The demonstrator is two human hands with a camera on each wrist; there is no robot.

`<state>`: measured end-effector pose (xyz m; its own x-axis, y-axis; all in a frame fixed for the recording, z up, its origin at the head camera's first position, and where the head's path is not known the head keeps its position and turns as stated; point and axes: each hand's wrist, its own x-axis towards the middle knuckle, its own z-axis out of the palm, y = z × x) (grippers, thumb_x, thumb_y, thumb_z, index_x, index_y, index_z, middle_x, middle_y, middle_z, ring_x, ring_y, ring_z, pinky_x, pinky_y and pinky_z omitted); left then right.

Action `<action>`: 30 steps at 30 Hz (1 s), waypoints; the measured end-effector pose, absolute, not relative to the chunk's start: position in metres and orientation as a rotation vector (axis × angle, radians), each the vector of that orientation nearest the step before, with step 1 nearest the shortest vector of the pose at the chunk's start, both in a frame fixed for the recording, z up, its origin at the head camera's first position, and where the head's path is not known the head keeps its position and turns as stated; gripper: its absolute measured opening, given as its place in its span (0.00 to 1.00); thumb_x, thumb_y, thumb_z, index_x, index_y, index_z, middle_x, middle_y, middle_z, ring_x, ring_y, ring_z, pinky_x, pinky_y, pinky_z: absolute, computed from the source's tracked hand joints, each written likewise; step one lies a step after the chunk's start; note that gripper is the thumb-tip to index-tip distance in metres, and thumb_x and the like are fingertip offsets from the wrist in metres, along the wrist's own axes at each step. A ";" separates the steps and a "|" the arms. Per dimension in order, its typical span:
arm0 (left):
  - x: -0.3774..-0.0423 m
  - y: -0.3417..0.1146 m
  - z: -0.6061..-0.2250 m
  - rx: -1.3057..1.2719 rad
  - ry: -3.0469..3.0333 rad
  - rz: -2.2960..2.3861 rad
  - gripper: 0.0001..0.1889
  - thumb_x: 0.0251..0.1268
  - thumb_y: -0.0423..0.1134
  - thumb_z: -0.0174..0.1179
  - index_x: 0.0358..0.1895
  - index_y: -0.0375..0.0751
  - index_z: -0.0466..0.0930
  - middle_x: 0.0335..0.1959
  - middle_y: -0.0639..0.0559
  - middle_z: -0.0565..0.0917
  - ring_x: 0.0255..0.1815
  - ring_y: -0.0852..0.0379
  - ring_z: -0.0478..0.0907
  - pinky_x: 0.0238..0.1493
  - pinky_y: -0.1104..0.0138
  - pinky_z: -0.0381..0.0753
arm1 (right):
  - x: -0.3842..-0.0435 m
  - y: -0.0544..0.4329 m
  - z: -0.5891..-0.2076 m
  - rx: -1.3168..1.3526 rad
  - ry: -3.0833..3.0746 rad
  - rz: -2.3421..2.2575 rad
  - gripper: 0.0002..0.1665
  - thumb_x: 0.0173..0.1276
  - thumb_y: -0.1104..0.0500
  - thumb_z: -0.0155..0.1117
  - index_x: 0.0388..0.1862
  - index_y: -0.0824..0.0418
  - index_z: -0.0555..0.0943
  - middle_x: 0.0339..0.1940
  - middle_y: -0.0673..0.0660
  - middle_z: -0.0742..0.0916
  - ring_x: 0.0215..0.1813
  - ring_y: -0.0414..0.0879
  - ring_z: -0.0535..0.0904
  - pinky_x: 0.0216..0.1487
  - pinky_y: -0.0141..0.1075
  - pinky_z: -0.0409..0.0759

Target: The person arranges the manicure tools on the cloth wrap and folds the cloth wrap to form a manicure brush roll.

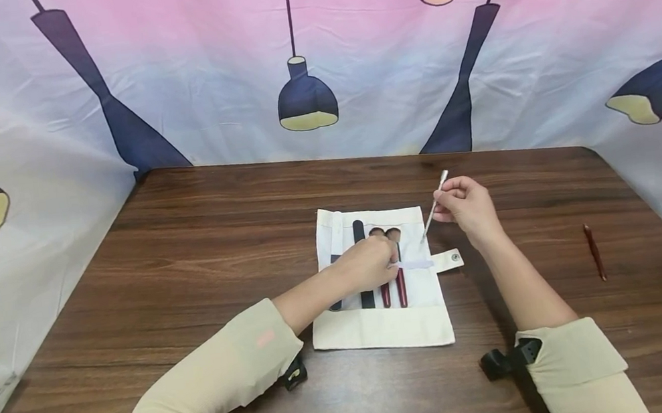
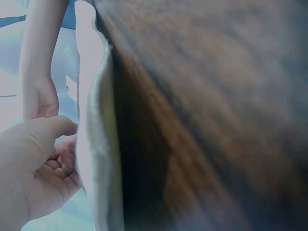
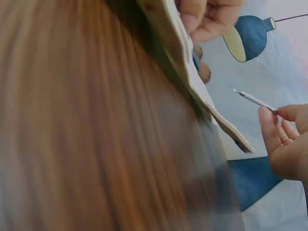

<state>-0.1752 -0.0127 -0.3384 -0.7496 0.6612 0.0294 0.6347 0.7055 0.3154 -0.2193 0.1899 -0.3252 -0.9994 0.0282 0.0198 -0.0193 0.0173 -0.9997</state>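
1. Rod [image 1: 431, 217], slim and pale, is clamped between the thumb and fingers of the right grip [image 1: 466, 209]; it slants down and left from there over the cloth pouch [image 1: 383, 329], and the right wrist view shows its tip apart from the cloth
2. Left grip [image 1: 367, 263], its fingers curled together, appears to pinch the white band [image 1: 417, 265]; best to raise that just enough for a gap, without dragging the cloth
3. Beneath and beside the left grip lie two brushes [image 1: 402, 291] and a black strip [image 1: 359, 230]; take care not to nudge them out of line
4. The step in hand looks like slipping the rod behind the bare stretch of band between the two grips; a shallow slant, tip first, would probably pass better than a steep one, which may snag
5. A light pinch well away from the tip leaves length for threading and lets the rod turn parallel to the brushes
6. Let the band down only once the tip is through
7. Mind the snap tab [image 1: 448, 260], just nearer the body than the right grip; the dark red stick [image 1: 594, 253] on the tabletop [image 1: 191, 261], well right of that grip, seems safely out of the way
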 end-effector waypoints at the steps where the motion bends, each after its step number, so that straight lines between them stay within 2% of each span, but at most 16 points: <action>1: -0.175 -0.012 -0.338 1.077 2.825 0.467 0.06 0.59 0.35 0.59 0.35 0.37 0.82 0.34 0.49 0.80 0.30 0.60 0.72 0.33 0.71 0.73 | -0.221 0.187 -0.327 -0.015 -2.253 2.166 0.06 0.65 0.70 0.55 0.37 0.66 0.68 0.24 0.51 0.80 0.24 0.38 0.77 0.32 0.30 0.79; 4: -0.175 -0.009 -0.337 1.082 2.831 0.449 0.04 0.58 0.36 0.59 0.30 0.39 0.80 0.29 0.52 0.77 0.27 0.61 0.69 0.28 0.72 0.70 | -0.224 0.181 -0.333 -0.028 -2.365 2.126 0.08 0.65 0.70 0.55 0.40 0.67 0.67 0.24 0.52 0.80 0.24 0.38 0.77 0.33 0.31 0.80; 7: -0.174 -0.004 -0.336 1.070 2.825 0.414 0.07 0.59 0.38 0.60 0.25 0.41 0.76 0.24 0.54 0.72 0.24 0.61 0.67 0.23 0.71 0.66 | -0.226 0.177 -0.339 -0.028 -2.463 2.098 0.09 0.65 0.70 0.54 0.43 0.69 0.67 0.25 0.53 0.80 0.24 0.38 0.78 0.32 0.31 0.80; 17: -0.172 0.004 -0.340 1.026 2.847 0.349 0.07 0.59 0.40 0.60 0.26 0.42 0.77 0.24 0.56 0.74 0.22 0.61 0.70 0.22 0.70 0.70 | -0.225 0.169 -0.344 -0.088 -2.686 1.986 0.13 0.64 0.69 0.54 0.46 0.73 0.68 0.26 0.56 0.80 0.25 0.39 0.78 0.32 0.31 0.80; 24: -0.172 0.004 -0.340 1.028 2.867 0.343 0.06 0.58 0.38 0.60 0.26 0.42 0.77 0.20 0.55 0.72 0.21 0.60 0.70 0.19 0.69 0.69 | -0.224 0.164 -0.342 -0.072 -2.745 1.964 0.14 0.61 0.70 0.54 0.45 0.75 0.68 0.24 0.58 0.80 0.23 0.40 0.79 0.29 0.32 0.80; 30: -0.173 0.006 -0.339 0.996 2.859 0.365 0.07 0.57 0.38 0.61 0.25 0.42 0.76 0.18 0.56 0.72 0.19 0.61 0.69 0.18 0.70 0.67 | -0.221 0.161 -0.338 -0.086 -2.841 1.892 0.16 0.62 0.68 0.52 0.48 0.74 0.69 0.27 0.60 0.80 0.24 0.41 0.79 0.28 0.31 0.79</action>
